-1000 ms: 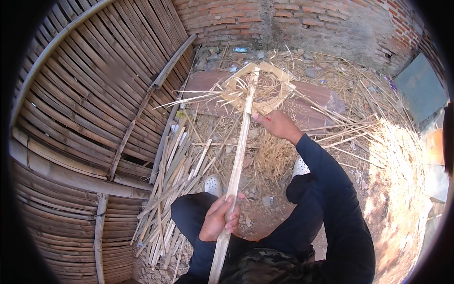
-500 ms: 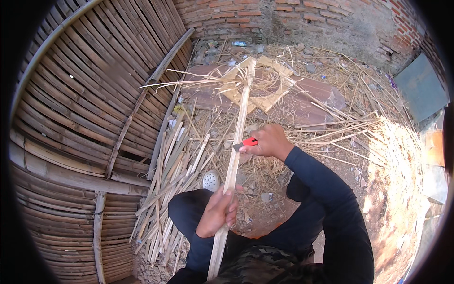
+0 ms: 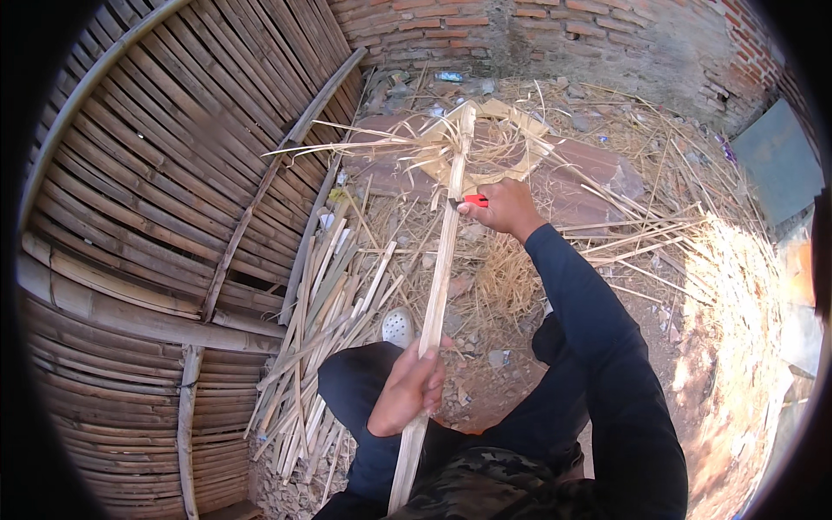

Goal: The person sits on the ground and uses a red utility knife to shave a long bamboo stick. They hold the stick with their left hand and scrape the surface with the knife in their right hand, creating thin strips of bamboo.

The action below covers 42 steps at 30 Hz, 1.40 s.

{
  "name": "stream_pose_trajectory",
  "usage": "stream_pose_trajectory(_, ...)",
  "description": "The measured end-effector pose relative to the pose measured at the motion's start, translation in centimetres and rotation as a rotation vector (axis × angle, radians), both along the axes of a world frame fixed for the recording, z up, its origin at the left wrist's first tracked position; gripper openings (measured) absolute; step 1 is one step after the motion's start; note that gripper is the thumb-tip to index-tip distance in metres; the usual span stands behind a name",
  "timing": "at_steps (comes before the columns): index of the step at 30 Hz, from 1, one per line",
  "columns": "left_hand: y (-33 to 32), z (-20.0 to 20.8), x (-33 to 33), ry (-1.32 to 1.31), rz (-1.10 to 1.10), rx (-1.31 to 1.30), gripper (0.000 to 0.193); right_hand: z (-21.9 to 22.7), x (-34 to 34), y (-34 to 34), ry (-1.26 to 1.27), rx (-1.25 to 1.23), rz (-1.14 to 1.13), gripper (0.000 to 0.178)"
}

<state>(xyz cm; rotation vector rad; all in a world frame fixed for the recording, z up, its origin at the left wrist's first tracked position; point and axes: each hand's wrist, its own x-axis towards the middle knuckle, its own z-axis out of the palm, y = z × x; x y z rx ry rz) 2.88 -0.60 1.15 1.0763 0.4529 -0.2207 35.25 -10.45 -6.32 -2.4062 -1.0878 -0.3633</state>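
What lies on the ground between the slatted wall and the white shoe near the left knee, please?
A loose pile of thin wooden strips lies between the slatted wall and the white shoe, as the head view shows.

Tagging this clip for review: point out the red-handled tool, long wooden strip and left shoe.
Red-handled tool (image 3: 476, 200): head view, its handle.
Long wooden strip (image 3: 440, 277): head view, its middle.
Left shoe (image 3: 398, 327): head view, its holed top.

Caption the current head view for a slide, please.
The left hand grips a long pale strip while the right hand holds a red knife against it.
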Motion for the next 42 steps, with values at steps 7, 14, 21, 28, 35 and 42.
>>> stream_pose_trajectory(7,-0.2,0.2,-0.6,0.015,-0.01,0.026,0.03,-0.4,2.2,1.0,0.012,0.028,-0.054,0.078)
stream_pose_trajectory(14,-0.9,-0.3,-0.9,0.025,-0.024,-0.016,0.032,-0.2,5.2,-0.6,0.119,0.05,-0.239,0.084)
stream_pose_trajectory(21,0.4,-0.5,-2.0,-0.021,0.034,-0.111,0.033,2.9,0.8,-0.6,0.41,0.022,-0.132,0.082)
stream_pose_trajectory(28,-0.1,0.6,-1.5,-0.025,-0.01,-0.057,0.032,3.0,-3.2,-1.7,0.248,0.032,0.046,0.073)
stream_pose_trajectory(35,-1.9,0.7,-1.8,0.034,-0.08,0.07,0.03,1.8,0.0,-2.2,0.182,-0.005,-0.091,0.078)
stream_pose_trajectory(42,-1.8,0.1,-0.4,0.063,-0.109,0.135,0.025,-1.2,3.3,-1.7,0.04,-0.043,-0.099,0.082)
